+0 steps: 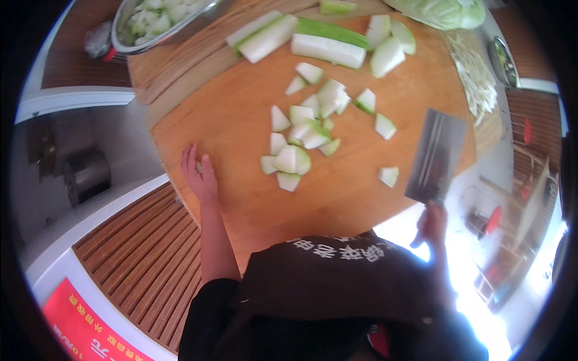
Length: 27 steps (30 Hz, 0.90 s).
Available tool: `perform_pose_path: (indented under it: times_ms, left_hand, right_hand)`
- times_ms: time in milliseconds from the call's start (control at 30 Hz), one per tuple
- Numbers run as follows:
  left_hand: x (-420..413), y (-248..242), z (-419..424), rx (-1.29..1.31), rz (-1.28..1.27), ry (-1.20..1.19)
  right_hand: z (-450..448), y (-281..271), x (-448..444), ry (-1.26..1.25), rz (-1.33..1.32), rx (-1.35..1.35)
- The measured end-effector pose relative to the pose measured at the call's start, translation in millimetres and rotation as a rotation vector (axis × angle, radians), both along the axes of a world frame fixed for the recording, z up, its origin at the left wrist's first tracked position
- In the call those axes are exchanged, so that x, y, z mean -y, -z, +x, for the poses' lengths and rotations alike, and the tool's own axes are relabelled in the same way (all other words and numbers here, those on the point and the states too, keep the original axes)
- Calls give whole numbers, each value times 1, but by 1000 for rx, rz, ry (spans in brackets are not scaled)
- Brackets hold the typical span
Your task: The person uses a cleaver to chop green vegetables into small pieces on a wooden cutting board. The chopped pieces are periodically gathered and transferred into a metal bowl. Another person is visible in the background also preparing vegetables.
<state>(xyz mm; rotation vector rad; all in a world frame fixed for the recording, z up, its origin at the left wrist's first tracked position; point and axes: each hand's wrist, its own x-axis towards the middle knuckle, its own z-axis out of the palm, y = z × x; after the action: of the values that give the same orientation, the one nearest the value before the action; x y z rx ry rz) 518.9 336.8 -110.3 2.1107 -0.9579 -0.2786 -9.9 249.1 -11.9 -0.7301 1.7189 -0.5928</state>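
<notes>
My right hand grips the handle of a Chinese cleaver, its broad blade over the right edge of the wooden cutting board. My left hand is at the board's left side, thumb apart from the fingers. A small pale spot shows between them; I cannot tell what it is. Chopped chunks of green-skinned, white-fleshed gourd lie loosely heaped mid-board. One chunk sits apart near the cleaver. Long gourd pieces and thicker wedges lie along the far side.
A metal basin of cut pale vegetable pieces stands at the far left. Cabbage lies at the far right, above a pile of pale shreds. Another bowl is farther right. A slatted wooden surface lies to the left.
</notes>
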Motion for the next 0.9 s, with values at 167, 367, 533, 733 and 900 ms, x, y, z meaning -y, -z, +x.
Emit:
perform_pose_path:
  times_ms: [167,367,533,733,900]
  left_hand:
    - [28,-7,-106,11,58,301]
    - [69,-24,-173,373,50,378]
    - [101,-23,-187,465,-52,388]
    - [116,-18,-206,377,-168,323]
    - [117,-16,-221,175,-186,385]
  right_hand:
    - [-9,41,-30,75,57,12]
    - [53,60,-23,172,48,321]
    - [93,65,22,-68,110,243]
    - [125,62,6,-328,148,160]
    - [138,57,-17,-434,194,216]
